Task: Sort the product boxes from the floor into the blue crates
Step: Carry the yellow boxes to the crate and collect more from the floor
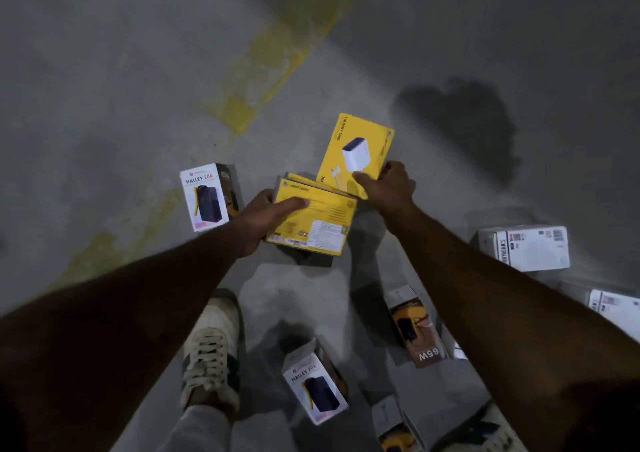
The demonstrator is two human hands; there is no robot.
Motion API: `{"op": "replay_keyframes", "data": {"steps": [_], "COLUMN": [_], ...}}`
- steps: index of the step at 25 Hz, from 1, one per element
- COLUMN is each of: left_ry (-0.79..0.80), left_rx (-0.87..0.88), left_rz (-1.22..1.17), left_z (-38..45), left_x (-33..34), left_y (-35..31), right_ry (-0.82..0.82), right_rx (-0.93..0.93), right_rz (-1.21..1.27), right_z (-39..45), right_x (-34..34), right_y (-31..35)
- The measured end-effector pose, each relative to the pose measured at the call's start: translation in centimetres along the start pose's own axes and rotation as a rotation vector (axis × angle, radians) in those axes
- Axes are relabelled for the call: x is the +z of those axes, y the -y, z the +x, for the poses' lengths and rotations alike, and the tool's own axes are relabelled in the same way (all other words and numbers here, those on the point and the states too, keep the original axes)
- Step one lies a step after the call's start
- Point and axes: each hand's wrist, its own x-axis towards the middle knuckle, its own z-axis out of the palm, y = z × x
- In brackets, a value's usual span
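While the left hand (pixel 266 216) grips stacked yellow boxes (pixel 311 219) and the right hand (pixel 388 183) pinches another yellow box (pixel 356 150), several boxes below both hands remain unsorted on the floor (pixel 138 71).

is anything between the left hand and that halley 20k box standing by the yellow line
Nothing on the floor blocks it: the Halley box stands just left of the left hand. But that hand already holds a stack of yellow boxes, so its grip is full.
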Motion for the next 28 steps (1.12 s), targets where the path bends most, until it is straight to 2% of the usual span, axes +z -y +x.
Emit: {"op": "replay_keyframes", "data": {"steps": [3, 5, 9, 13, 17, 19, 21, 23, 24, 26, 28], "left_ry": [0.091, 0.177, 0.181, 0.201, 0.159, 0.097, -0.006, -0.132, -0.176, -0.205, -0.21], "left_rx": [0.17, 0.192, 0.179, 0.146, 0.075, 0.013, -0.02, -0.01, -0.014, 0.041, 0.124], "left_rz": [0.287, 0.429, 0.367, 0.343, 0.105, -0.105, -0.366, -0.58, -0.63, -0.663, -0.653], "left_z": [1.3, 2.3, 3.0, 2.2, -0.8, -3.5, -6.4, -10.5, -12.3, -17.7, -23.3], "left_x": [1.6, 2.6, 2.8, 2.8, 3.0, 2.4, 2.2, 3.0, 3.9, 6.1, 8.1], "left_y": [-2.6, -4.1, -4.2, -3.1, -2.8, -2.6, -2.8, -4.7, -5.7, -9.1, -11.9], "right_ry": [-0.02, -0.046, -0.074, 0.036, 0.01, -0.003, 0.076, 0.197, 0.235, 0.357, 0.453], "right_rx": [0.112, 0.119, 0.065, 0.104, 0.148, 0.193, 0.216, 0.23, 0.238, 0.269, 0.325], "right_rz": [0.109, 0.177, 0.397, 0.588, 0.835, 1.073, 1.255, 1.242, 1.143, 0.952, 0.887], "right_z": [2.2, 1.1, -1.0, -1.2, -3.6, -5.3, -8.0, -12.4, -14.7, -20.6, -26.1], "right_x": [1.9, 1.3, 0.3, -0.3, -3.0, -6.2, -10.2, -13.7, -14.5, -17.1, -20.3], "right_y": [-1.2, 0.1, 2.8, 4.2, 5.8, 6.4, 7.1, 8.3, 8.4, 9.7, 11.4]}}
